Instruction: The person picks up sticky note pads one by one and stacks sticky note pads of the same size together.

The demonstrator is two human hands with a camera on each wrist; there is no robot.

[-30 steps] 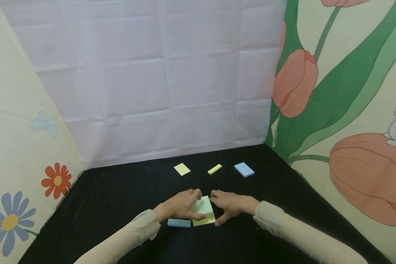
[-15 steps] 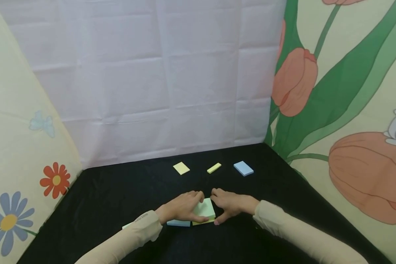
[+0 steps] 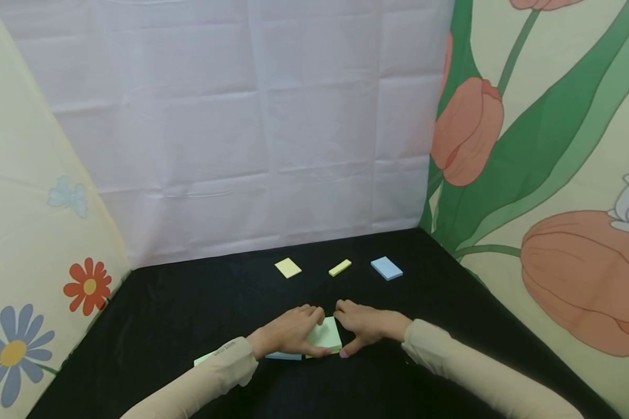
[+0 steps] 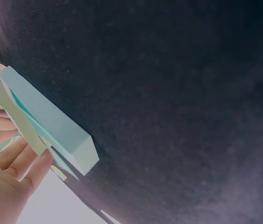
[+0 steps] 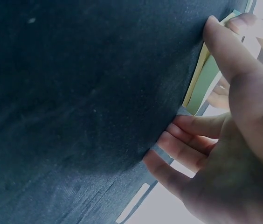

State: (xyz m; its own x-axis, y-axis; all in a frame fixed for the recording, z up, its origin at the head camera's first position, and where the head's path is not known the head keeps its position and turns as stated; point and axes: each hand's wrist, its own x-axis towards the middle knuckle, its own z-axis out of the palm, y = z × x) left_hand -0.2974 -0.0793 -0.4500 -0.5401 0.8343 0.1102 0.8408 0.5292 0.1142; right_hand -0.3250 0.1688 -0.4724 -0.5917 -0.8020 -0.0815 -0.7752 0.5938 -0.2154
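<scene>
Low in the centre of the black cloth [image 3: 188, 302], both hands hold a small stack of sticky-note pads. A pale green pad [image 3: 326, 336] lies on top of a yellow one whose edge shows underneath. My left hand [image 3: 292, 330] curls over the stack's left side, with its thumb along the front edge. My right hand [image 3: 364, 325] pinches the right side, its thumb [image 5: 222, 44] against the pad edge [image 5: 200, 84]. A light blue pad [image 4: 50, 126] lies just left of the stack, next to the left hand's fingers [image 4: 15, 163] and mostly under that hand.
Three more pads lie at the back: a yellow square [image 3: 288, 267], a narrow yellow one [image 3: 340, 267] and a blue one [image 3: 386, 268]. A pale green corner [image 3: 203, 358] peeks out by the left sleeve. Fabric walls close in the back, left and right.
The green pad has slid to sit squarely over the yellow one, so less yellow shows. The left hand now covers more of the blue pad. The right hand has barely moved.
</scene>
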